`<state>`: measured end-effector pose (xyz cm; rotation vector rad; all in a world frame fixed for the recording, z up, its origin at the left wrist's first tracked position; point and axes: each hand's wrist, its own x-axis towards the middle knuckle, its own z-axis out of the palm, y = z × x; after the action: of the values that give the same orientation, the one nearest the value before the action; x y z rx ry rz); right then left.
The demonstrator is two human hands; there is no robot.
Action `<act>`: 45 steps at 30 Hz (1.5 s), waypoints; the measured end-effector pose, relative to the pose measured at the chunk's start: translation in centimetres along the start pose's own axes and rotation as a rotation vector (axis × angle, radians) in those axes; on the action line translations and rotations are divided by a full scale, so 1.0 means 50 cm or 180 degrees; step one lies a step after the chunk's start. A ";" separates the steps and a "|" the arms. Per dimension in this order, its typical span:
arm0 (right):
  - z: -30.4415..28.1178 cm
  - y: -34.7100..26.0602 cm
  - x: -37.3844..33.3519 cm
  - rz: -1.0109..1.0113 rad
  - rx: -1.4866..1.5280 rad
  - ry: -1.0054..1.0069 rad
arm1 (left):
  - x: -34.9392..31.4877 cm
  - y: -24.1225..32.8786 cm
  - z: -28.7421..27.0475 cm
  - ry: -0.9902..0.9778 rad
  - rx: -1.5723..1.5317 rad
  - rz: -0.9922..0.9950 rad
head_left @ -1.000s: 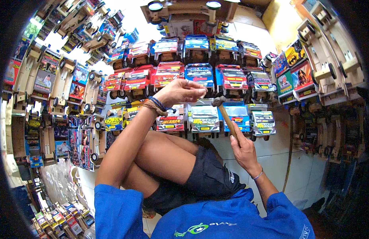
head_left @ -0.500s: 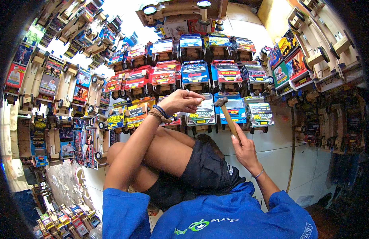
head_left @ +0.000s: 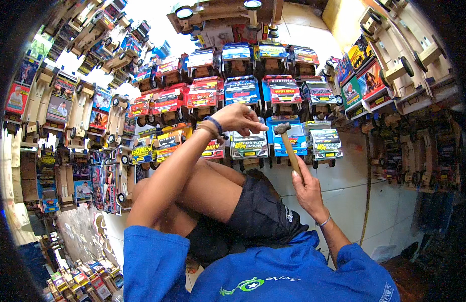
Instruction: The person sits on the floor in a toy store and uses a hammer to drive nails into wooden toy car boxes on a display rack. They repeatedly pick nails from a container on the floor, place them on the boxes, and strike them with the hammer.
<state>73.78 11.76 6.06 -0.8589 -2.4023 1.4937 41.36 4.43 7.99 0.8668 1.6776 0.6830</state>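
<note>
My right hand [head_left: 309, 190] grips a hammer [head_left: 291, 152] by its wooden handle. The metal head points up and away from me, in front of a blue toy truck [head_left: 296, 149] in the nearest row. Left of it, my left hand [head_left: 237, 120] hovers over a white toy truck with green lettering [head_left: 249, 149]. Its thumb and fingers come together in a pinch pointing toward the hammer head; whatever lies between the fingertips is too small to make out. To the right of the blue truck stands a silver toy truck [head_left: 325, 145].
More toy trucks, such as a red one [head_left: 202, 94], stand in rows beyond my hands. Stacked wooden trucks with black wheels [head_left: 67, 100] rise on the left, and others [head_left: 404, 65] on the right. My bent legs [head_left: 208, 196] lie below, over a tiled floor [head_left: 343, 201].
My left hand has shifted slightly right and down, its fingertips nearer the hammer head. The right hand and hammer have hardly moved.
</note>
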 end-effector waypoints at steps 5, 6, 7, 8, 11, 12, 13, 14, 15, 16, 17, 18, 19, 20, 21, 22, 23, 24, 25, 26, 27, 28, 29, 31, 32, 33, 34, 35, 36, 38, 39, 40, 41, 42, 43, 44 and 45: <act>-0.004 0.008 -0.004 0.0147 -0.0117 -0.0004 | 0.068 -0.014 0.012 -0.0464 0.0059 0.0306; -0.006 0.010 -0.005 0.0102 -0.0082 0.0013 | 0.079 -0.021 0.014 -0.0580 -0.0070 0.0327; -0.005 0.012 -0.006 0.0142 -0.0046 0.0005 | 0.088 -0.029 0.015 -0.0658 -0.0020 0.0314; -0.005 0.014 -0.006 0.0267 -0.0007 -0.0031 | 0.096 -0.037 0.014 -0.0678 0.0085 0.0187; -0.002 0.018 -0.005 0.0145 -0.0099 0.0031 | 0.110 -0.058 0.020 -0.0662 0.0140 0.0198; 0.000 0.019 -0.003 0.0147 -0.0113 0.0011 | 0.112 -0.063 0.020 -0.0658 0.0125 0.0142; 0.002 0.020 -0.001 0.0144 -0.0124 -0.0004 | 0.113 -0.067 0.021 -0.0634 -0.0077 0.0124; 0.003 0.020 0.000 0.0147 -0.0138 -0.0016 | 0.114 -0.069 0.022 -0.0632 -0.0046 0.0121; 0.004 0.019 0.001 0.0177 -0.0154 -0.0048 | 0.117 -0.070 0.021 -0.0632 -0.0012 0.0121; 0.005 0.019 0.003 0.0206 -0.0169 -0.0074 | 0.118 -0.069 0.021 -0.0618 0.0039 0.0082; 0.006 0.018 0.003 0.0319 -0.0211 -0.0114 | 0.118 -0.070 0.022 -0.0626 -0.0073 0.0032; 0.007 0.017 0.004 0.0235 -0.0179 -0.0094 | 0.119 -0.069 0.023 -0.0601 -0.0027 0.0018; 0.008 0.016 0.005 0.0227 -0.0174 -0.0086 | 0.120 -0.068 0.022 -0.0561 0.0047 -0.0056; 0.010 0.016 0.005 0.0290 -0.0179 -0.0100 | 0.121 -0.067 0.022 -0.0524 0.0121 -0.0120; 0.011 0.015 0.005 0.0230 -0.0174 -0.0080 | 0.120 -0.068 0.024 -0.0519 0.0137 -0.0083; 0.012 0.015 0.006 0.0238 -0.0181 -0.0084 | 0.119 -0.068 0.025 -0.0514 0.0151 -0.0034; 0.013 0.015 0.006 0.0244 -0.0188 -0.0088 | 0.118 -0.069 0.025 -0.0494 0.0196 -0.0040; 0.013 0.015 0.006 0.0237 -0.0187 -0.0097 | 0.117 -0.069 0.026 -0.0483 0.0193 0.0002; 0.014 0.014 0.006 0.0233 -0.0184 -0.0110 | 0.117 -0.069 0.027 -0.0461 0.0216 -0.0015; 0.015 0.013 0.007 0.0342 -0.0221 -0.0138 | 0.117 -0.069 0.027 -0.0438 0.0244 -0.0032; 0.016 0.012 0.007 0.0207 -0.0169 -0.0114 | 0.116 -0.069 0.027 -0.0431 0.0257 -0.0032; 0.016 0.010 0.007 0.0189 -0.0161 -0.0107 | 0.117 -0.069 0.027 -0.0426 0.0268 -0.0030; 0.016 0.008 0.007 0.0252 -0.0189 -0.0126 | 0.117 -0.070 0.027 -0.0413 0.0287 -0.0043; 0.015 0.005 0.007 0.0204 -0.0258 -0.0144 | 0.119 -0.072 0.029 -0.0406 0.0223 -0.0036; 0.014 0.003 0.008 0.0279 -0.0343 -0.0168 | 0.121 -0.074 0.030 -0.0396 0.0196 -0.0040; 0.014 0.002 0.009 0.0139 -0.0305 -0.0149 | 0.123 -0.076 0.030 -0.0397 0.0197 -0.0031; 0.014 0.001 0.010 0.0060 -0.0300 -0.0132 | 0.125 -0.078 0.030 -0.0400 0.0200 -0.0020; 0.014 0.001 0.011 0.0058 -0.0320 -0.0147 | 0.127 -0.081 0.031 -0.0404 0.0203 -0.0009; 0.014 0.001 0.013 -0.0029 -0.0309 -0.0129 | 0.129 -0.083 0.032 -0.0397 0.0161 0.0008; 0.013 0.002 0.015 -0.0051 -0.0334 -0.0166 | 0.131 -0.088 0.032 -0.0363 0.0101 -0.0009; 0.013 0.002 0.016 -0.0061 -0.0325 -0.0164 | 0.133 -0.090 0.032 -0.0379 0.0126 0.0045; 0.013 0.002 0.016 -0.0072 -0.0316 -0.0162 | 0.133 -0.090 0.031 -0.0377 0.0173 0.0052; 0.013 0.002 0.017 -0.0084 -0.0307 -0.0159 | 0.134 -0.091 0.030 -0.0362 0.0240 0.0037; 0.013 0.002 0.017 -0.0088 -0.0320 -0.0163 | 0.134 -0.091 0.029 -0.0381 0.0216 0.0056; 0.014 0.001 0.017 -0.0093 -0.0334 -0.0167 | 0.134 -0.091 0.029 -0.0387 0.0211 0.0052; 0.014 0.001 0.017 -0.0098 -0.0347 -0.0172 | 0.133 -0.090 0.029 -0.0386 0.0218 0.0023; 0.014 0.000 0.017 -0.0115 -0.0347 -0.0166 | 0.133 -0.090 0.029 -0.0408 0.0157 0.0047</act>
<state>72.76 11.72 5.58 -0.8030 -2.5435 1.4003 40.77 7.34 0.42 0.9395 1.5803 0.5859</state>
